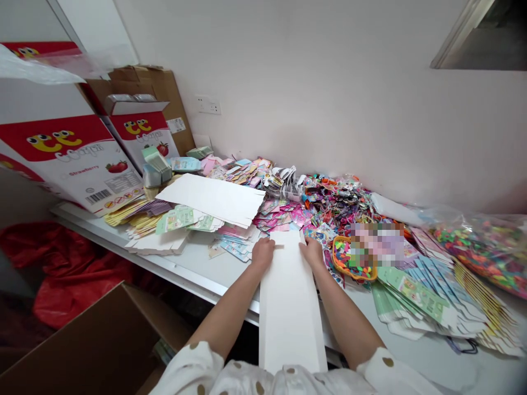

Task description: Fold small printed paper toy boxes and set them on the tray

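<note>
A long white cardboard blank (pixel 289 312) with notched edges lies on the table and juts over its front edge toward me. My left hand (pixel 262 253) grips its far end on the left side, and my right hand (pixel 312 252) holds the same end on the right. Just past my left hand lie fanned printed paper cards (pixel 236 245). Near my right hand sits an orange basket of colourful small items (pixel 354 260). Under the blank, the table surface is hidden.
Along the white table edge (pixel 164 263) lie flat white card sheets (pixel 209 198) and heaps of printed packets. A bulging plastic bag of colourful pieces (pixel 477 247) stands at right. Strawberry-printed cartons (pixel 74 159) rise at left, above a red plastic bag (pixel 69 274) and an open cardboard box (pixel 94 345).
</note>
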A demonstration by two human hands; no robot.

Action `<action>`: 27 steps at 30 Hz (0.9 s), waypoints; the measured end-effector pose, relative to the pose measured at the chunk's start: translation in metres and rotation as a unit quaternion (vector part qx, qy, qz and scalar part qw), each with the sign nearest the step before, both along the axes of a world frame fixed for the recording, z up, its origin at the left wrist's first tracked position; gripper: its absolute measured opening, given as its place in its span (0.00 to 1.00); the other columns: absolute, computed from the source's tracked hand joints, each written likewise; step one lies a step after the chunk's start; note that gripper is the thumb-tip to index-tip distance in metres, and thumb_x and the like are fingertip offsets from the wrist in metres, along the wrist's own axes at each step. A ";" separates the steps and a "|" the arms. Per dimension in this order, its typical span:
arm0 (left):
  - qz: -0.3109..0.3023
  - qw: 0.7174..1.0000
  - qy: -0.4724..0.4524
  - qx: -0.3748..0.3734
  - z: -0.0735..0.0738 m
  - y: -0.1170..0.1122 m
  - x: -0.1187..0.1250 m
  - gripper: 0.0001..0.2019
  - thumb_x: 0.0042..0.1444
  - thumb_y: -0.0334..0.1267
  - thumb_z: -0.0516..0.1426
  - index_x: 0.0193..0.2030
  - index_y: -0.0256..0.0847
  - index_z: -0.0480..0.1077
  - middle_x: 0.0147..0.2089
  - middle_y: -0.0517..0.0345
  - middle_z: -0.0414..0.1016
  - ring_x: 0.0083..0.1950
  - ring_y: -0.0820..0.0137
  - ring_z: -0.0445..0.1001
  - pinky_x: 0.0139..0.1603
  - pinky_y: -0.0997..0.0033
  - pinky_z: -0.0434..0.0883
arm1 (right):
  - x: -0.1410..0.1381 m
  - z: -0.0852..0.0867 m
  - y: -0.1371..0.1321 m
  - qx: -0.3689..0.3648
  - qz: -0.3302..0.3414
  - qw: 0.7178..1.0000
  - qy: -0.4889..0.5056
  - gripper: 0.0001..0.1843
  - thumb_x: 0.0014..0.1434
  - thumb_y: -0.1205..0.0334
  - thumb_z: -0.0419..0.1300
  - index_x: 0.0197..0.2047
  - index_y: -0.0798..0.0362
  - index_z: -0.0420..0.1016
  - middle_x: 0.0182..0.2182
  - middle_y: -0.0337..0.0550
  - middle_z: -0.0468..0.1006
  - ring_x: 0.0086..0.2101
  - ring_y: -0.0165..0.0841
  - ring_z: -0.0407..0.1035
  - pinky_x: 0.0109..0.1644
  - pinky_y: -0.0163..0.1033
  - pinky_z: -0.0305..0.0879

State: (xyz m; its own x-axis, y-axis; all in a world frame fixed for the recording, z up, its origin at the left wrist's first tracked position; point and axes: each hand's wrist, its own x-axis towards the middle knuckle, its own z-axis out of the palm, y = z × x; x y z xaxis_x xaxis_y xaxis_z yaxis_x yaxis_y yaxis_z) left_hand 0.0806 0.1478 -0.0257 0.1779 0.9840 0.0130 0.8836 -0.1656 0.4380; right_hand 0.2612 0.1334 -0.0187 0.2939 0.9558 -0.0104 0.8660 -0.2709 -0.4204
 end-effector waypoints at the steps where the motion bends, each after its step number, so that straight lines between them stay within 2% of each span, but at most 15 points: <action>1: -0.018 1.000 0.004 -0.001 0.001 0.005 0.001 0.11 0.57 0.35 0.50 0.36 0.42 0.74 0.43 0.51 0.72 0.52 0.63 0.64 0.52 0.67 0.59 | 0.001 0.000 0.002 -0.006 -0.003 1.000 0.003 0.15 0.55 0.64 0.53 0.44 0.54 0.74 0.35 0.46 0.77 0.36 0.36 0.70 0.36 0.34 0.59; 3: -0.053 0.999 0.008 -0.002 0.003 0.013 0.005 0.10 0.56 0.37 0.52 0.34 0.42 0.75 0.42 0.51 0.72 0.51 0.62 0.64 0.53 0.67 0.58 | 0.000 -0.001 0.005 -0.007 -0.015 1.000 0.002 0.16 0.55 0.66 0.52 0.46 0.54 0.73 0.36 0.47 0.77 0.36 0.37 0.70 0.36 0.34 0.59; 6: -0.087 0.996 0.013 0.000 0.005 0.021 0.009 0.10 0.56 0.38 0.52 0.35 0.44 0.76 0.41 0.52 0.72 0.50 0.64 0.64 0.52 0.69 0.59 | -0.001 -0.002 0.008 0.001 -0.032 0.999 0.000 0.17 0.57 0.65 0.49 0.47 0.54 0.72 0.38 0.49 0.77 0.37 0.37 0.70 0.35 0.35 0.59; 11: -0.097 0.995 0.029 -0.003 0.002 0.025 0.012 0.11 0.55 0.38 0.53 0.40 0.48 0.75 0.41 0.55 0.72 0.49 0.65 0.66 0.46 0.72 0.62 | 0.002 0.001 0.019 -0.001 -0.018 1.000 0.008 0.11 0.52 0.67 0.53 0.34 0.55 0.77 0.29 0.48 0.77 0.32 0.37 0.70 0.34 0.34 0.59; 16: -0.087 0.995 0.047 -0.017 0.000 0.025 0.015 0.09 0.55 0.37 0.53 0.37 0.48 0.75 0.40 0.55 0.72 0.51 0.64 0.65 0.42 0.73 0.63 | -0.008 -0.009 0.005 0.097 0.002 0.995 -0.001 0.17 0.58 0.69 0.46 0.45 0.57 0.73 0.41 0.52 0.75 0.44 0.37 0.65 0.47 0.36 0.58; 18: -0.086 0.995 0.049 -0.017 -0.001 0.023 0.015 0.10 0.55 0.38 0.52 0.37 0.48 0.75 0.40 0.55 0.72 0.52 0.64 0.64 0.42 0.72 0.63 | -0.009 -0.015 -0.001 0.127 0.007 0.992 0.004 0.19 0.60 0.68 0.44 0.47 0.58 0.72 0.43 0.52 0.74 0.46 0.37 0.64 0.49 0.37 0.57; 23: -0.094 0.994 0.049 -0.016 -0.002 0.022 0.015 0.10 0.56 0.38 0.52 0.36 0.46 0.75 0.40 0.53 0.72 0.51 0.63 0.65 0.43 0.70 0.63 | 0.006 -0.015 0.005 0.154 0.032 0.987 0.035 0.17 0.58 0.66 0.46 0.43 0.59 0.74 0.36 0.49 0.76 0.38 0.37 0.67 0.42 0.36 0.61; 27: -0.093 0.995 0.045 -0.014 -0.002 0.025 0.015 0.10 0.54 0.37 0.53 0.38 0.46 0.75 0.41 0.52 0.72 0.50 0.62 0.67 0.44 0.69 0.63 | 0.017 -0.013 0.002 0.184 0.090 0.978 0.036 0.14 0.58 0.67 0.50 0.41 0.54 0.75 0.39 0.46 0.75 0.43 0.36 0.64 0.49 0.37 0.57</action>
State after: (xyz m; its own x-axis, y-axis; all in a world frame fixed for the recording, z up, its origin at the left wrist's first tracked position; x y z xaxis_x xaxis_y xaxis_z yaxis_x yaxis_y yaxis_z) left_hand 0.0958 0.1725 -0.0278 0.3563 0.9336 -0.0379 0.8747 -0.3190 0.3649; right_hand 0.2781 0.1349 -0.0315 0.1317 0.9349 0.3295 0.8504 0.0643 -0.5223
